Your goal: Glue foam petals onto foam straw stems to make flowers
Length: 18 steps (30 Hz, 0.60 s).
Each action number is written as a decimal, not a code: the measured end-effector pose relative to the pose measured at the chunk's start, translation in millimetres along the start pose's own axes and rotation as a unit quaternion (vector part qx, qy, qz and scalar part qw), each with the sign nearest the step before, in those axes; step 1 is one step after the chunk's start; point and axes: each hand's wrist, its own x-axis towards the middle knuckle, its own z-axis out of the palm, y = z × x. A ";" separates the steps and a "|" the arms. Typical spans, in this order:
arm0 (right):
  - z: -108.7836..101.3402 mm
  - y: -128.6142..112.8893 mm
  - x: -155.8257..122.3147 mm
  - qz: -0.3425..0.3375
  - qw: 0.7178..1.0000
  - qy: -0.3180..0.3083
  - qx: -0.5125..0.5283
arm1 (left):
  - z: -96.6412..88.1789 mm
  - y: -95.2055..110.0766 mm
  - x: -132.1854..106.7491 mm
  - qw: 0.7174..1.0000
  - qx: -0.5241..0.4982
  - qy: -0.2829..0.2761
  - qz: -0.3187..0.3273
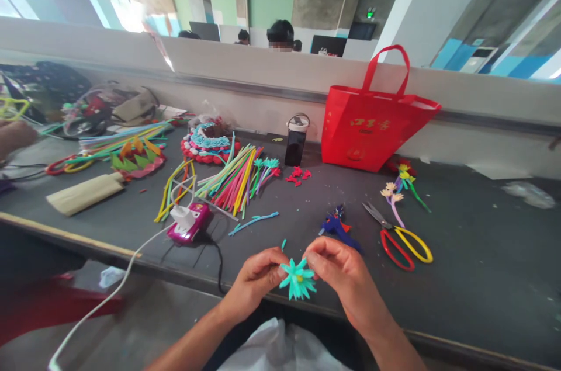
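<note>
A turquoise pipe-cleaner flower (298, 279) with a yellow centre is held at the table's front edge, between my two hands. My left hand (262, 277) pinches its left side between thumb and fingers. On the other side, my right hand (339, 271) grips a petal at the upper right with thumb and forefinger. Just behind the flower lies a short turquoise scrap (284, 244). Scissors (397, 235) with one red and one yellow handle rest spread to the right. Some dark blue material (338, 228) sits beyond my right hand.
Many coloured pipe cleaners (230, 181) are bundled left of centre, near a purple power adapter (189, 224) with a white cable. Behind stand a bottle (297, 140) and a red bag (372, 125). Finished flowers (394, 191) lie at right. Another person's hand (17, 137) shows at far left.
</note>
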 end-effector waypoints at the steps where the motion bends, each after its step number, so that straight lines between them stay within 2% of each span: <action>1: -0.6 0.4 -0.2 -0.008 1.000 0.008 -0.016 | -0.2 -0.2 -0.4 1.000 -0.001 0.001 -0.005; 5: -6.0 1.4 -2.7 -0.042 0.994 0.057 -0.082 | -0.2 -0.1 -1.3 1.000 0.010 0.002 -0.017; 9: -15.1 0.3 -8.3 -0.049 0.988 0.105 -0.102 | 0.2 2.6 -1.9 0.998 0.050 0.021 -0.039; 14: -21.3 -1.7 -17.3 -0.111 0.972 0.151 -0.143 | 0.8 11.0 -3.1 0.984 0.173 0.042 -0.021; 18: -17.9 -5.1 -21.7 -0.131 0.960 0.145 -0.199 | 4.2 20.2 -3.8 0.965 0.256 0.046 -0.017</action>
